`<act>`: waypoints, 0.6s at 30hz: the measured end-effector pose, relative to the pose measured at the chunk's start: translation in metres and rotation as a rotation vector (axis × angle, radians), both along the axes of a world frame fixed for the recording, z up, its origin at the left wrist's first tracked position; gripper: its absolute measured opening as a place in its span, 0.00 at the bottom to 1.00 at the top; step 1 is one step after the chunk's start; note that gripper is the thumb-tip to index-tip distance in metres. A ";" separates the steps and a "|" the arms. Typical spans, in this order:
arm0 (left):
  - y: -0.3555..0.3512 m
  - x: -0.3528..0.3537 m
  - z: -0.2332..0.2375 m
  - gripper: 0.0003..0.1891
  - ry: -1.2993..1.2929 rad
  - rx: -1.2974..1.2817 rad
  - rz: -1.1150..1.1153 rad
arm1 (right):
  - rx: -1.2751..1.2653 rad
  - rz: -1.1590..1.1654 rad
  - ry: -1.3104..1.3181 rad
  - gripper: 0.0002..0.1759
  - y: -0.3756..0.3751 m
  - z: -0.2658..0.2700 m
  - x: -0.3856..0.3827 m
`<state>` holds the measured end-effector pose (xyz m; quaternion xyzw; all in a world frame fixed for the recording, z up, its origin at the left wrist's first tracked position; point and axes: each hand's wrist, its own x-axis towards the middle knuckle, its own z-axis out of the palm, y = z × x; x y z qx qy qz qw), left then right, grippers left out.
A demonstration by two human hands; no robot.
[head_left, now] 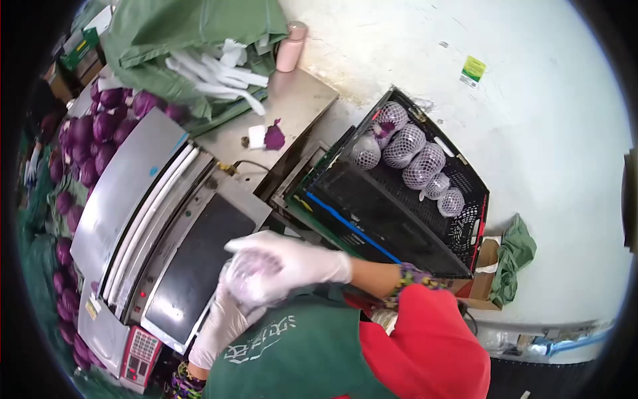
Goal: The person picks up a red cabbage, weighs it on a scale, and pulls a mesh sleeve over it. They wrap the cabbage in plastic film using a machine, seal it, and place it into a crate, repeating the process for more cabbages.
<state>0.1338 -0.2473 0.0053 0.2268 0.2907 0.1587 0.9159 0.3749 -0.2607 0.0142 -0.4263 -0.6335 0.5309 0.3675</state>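
Note:
Close to my green apron, both gloved hands hold a red cabbage (251,271) in clear film and what looks like white netting. My right hand (292,263), in a white glove, curls over its top and right side. Under its lower left side is my left hand (222,322), also gloved, its fingers partly hidden by the cabbage. Just beyond my hands lies the dark plate (199,266) of a wrapping machine (136,206). A red keypad unit (141,356) is at the machine's near end.
A black crate (392,219) holds several netted cabbages (424,165). Unwrapped red cabbages (100,130) are heaped left of the machine. White foam nets (216,73) lie on green cloth (193,26). A pink bottle (291,46) and purple leaf (274,135) are on the metal table (302,100).

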 end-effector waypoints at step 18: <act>0.014 -0.114 -0.023 0.18 0.598 0.541 1.040 | -0.148 -0.865 -0.446 0.20 0.033 -0.122 0.280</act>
